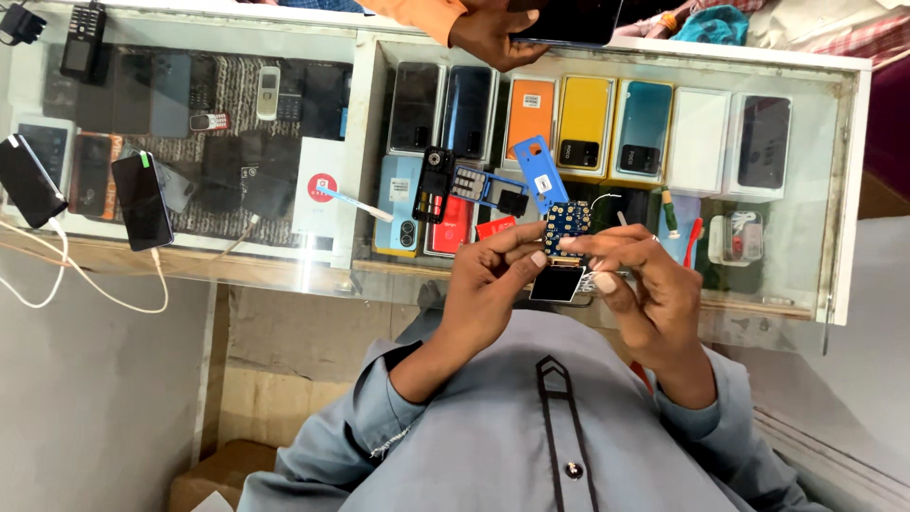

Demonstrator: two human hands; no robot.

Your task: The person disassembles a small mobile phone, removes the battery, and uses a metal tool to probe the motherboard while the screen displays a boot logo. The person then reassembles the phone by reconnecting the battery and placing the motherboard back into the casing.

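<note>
Fingertips of left hand and right hand pinched shut on small blue circuit board with dangling dark screen; risk of tearing if tugged.

The circuit board sits between both hands, left hand at nine o'clock, right hand at three. Phone boxes lie inside the tabletop case at twelve o'clock.

1. Glass-topped table with boxed phones in a row inside.
2. Two dark phones lying at left, white cables attached.
3. Blue phone shell beside black keypad frame.
</note>
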